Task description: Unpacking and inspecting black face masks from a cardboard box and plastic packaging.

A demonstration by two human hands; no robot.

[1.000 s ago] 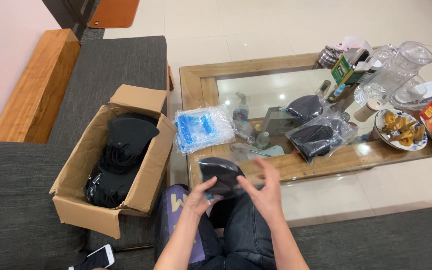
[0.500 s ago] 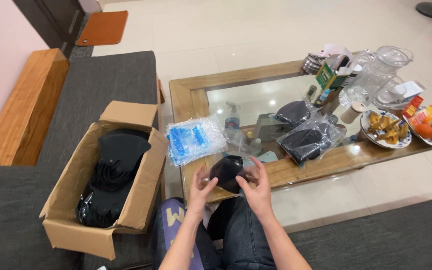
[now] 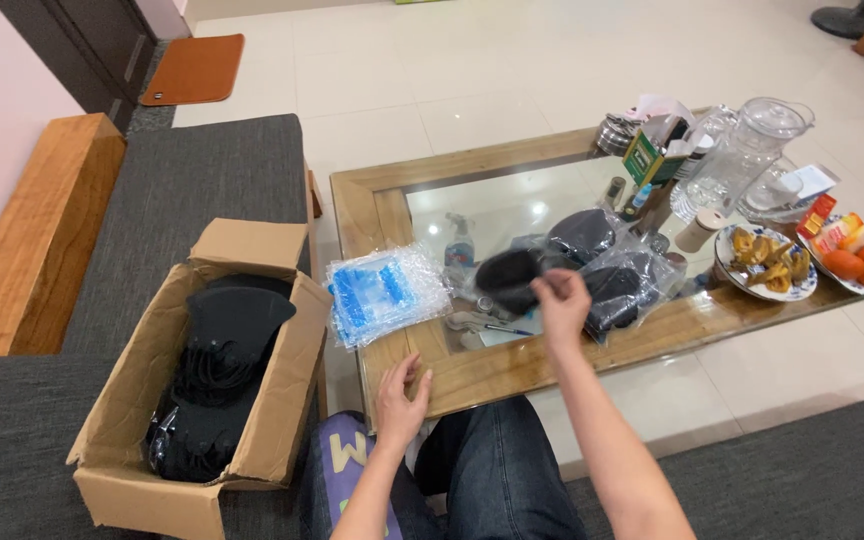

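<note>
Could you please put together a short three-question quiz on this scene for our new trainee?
1. True or false: the right hand reaches over the glass-topped table with a black bagged item.
2. Where does the left hand rest? A) in the cardboard box B) on the table's wooden edge C) on the clear jug
3. What lies between the box and the table's glass?

Key: 1 true. 2 B. 3 A stack of clear bags with blue print.
</note>
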